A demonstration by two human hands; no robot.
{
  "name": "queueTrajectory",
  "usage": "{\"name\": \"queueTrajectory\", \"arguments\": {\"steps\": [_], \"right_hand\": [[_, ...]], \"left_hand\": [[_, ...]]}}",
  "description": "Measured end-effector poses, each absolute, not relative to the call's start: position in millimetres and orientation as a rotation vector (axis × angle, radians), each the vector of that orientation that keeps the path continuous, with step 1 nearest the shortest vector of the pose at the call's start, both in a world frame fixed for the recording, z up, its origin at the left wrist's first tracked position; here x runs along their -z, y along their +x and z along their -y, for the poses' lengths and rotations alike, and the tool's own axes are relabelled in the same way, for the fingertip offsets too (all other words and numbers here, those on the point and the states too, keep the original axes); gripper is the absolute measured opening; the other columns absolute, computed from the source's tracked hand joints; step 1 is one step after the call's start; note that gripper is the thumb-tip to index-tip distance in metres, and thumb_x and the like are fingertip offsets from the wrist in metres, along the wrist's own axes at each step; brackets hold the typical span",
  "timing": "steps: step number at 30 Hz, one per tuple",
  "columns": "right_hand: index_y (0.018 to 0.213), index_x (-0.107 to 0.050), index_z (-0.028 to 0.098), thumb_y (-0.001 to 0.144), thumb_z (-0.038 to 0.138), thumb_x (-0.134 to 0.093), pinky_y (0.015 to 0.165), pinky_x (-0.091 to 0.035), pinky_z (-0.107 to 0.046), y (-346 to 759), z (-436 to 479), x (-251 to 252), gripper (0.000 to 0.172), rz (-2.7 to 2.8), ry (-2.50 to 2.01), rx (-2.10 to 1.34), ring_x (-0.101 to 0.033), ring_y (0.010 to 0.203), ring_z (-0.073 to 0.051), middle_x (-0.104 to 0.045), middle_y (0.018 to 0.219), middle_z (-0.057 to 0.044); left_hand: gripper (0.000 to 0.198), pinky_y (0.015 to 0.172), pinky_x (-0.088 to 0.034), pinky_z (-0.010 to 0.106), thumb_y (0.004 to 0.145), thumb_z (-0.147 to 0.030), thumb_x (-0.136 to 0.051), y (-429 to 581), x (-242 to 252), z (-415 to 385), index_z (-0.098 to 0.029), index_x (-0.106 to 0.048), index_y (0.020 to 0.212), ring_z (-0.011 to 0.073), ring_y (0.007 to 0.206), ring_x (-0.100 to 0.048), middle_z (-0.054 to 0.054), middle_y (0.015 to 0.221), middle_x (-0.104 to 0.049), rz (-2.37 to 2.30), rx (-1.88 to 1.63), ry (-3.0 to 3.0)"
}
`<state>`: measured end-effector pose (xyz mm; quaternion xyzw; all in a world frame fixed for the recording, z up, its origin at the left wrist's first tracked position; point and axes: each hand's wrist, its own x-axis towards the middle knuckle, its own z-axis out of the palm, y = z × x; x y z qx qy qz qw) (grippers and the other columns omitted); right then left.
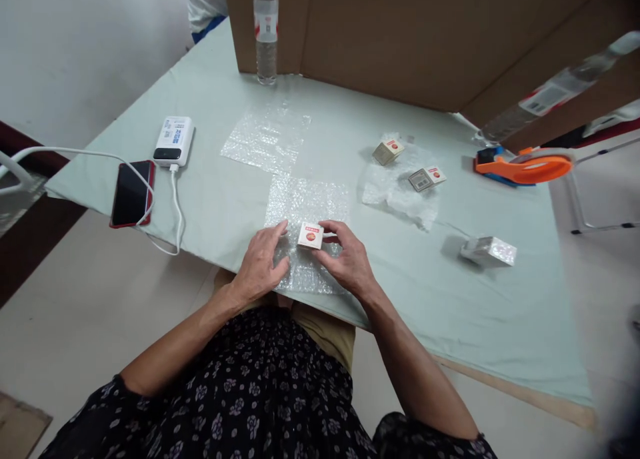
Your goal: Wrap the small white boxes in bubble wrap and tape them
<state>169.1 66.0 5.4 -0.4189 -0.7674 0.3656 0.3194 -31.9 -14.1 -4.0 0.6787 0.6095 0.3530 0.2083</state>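
A small white box with a red label (311, 236) stands on a sheet of bubble wrap (310, 202) near the table's front edge. My right hand (345, 256) has its fingers closed on the box's right side. My left hand (261, 264) lies on the bubble wrap just left of the box, fingers bent, pressing the sheet. A second bubble wrap sheet (267, 138) lies farther back.
Two more small boxes (387, 150) (426, 178) rest on a plastic bag at right; a wrapped box (489, 251) sits nearer. An orange tape dispenser (525, 167), a water bottle (265, 32), a power bank (174, 141), a phone (132, 192) and cardboard (400, 39) surround.
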Motion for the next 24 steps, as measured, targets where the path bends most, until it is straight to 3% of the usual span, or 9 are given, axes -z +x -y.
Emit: {"name": "queueTrajectory", "arguments": {"steps": [7,14,19,24], "right_hand": [[0.117,-0.059,0.022,0.076,0.025,-0.070,0.089,-0.056,-0.045,174,-81,0,0.043,2.149,-1.095,-1.000,-0.068,0.096,-0.024,-0.068,0.116,-0.009],[0.116,-0.058,0.022,0.076,0.025,-0.070,0.090,-0.056,-0.044,176,-77,1,0.042,2.146,-1.075,-1.021,-0.068,0.096,-0.023,-0.069,0.115,-0.009],[0.114,-0.059,0.022,0.075,0.027,-0.072,0.088,-0.056,-0.044,177,-78,0,0.041,2.142,-1.070,-1.025,-0.068,0.094,-0.023,-0.069,0.112,-0.007],[0.113,-0.059,0.023,0.076,0.028,-0.072,0.088,-0.056,-0.044,177,-77,-2,0.039,2.141,-1.067,-1.033,-0.068,0.094,-0.023,-0.069,0.111,-0.007]], "left_hand": [[0.065,0.112,-0.041,0.052,0.085,-0.013,-0.052,-41,14,19,-0.017,-0.036,0.148,0.0298,0.130,-0.051,0.016,0.137,-0.057,-1.695,-0.759,2.130],[0.058,0.111,-0.042,0.052,0.083,-0.014,-0.054,-47,3,27,-0.016,-0.047,0.141,0.0301,0.130,-0.051,0.016,0.136,-0.058,-1.629,-0.796,2.182],[0.042,0.114,-0.036,0.058,0.081,-0.016,-0.061,-46,-15,49,-0.019,-0.062,0.123,0.0335,0.134,-0.047,0.015,0.134,-0.060,-1.455,-0.571,2.381],[0.024,0.112,-0.037,0.055,0.085,-0.012,-0.057,-47,-11,53,-0.019,-0.066,0.106,0.0301,0.126,-0.054,0.012,0.124,-0.065,-1.421,-0.418,2.535]]}}
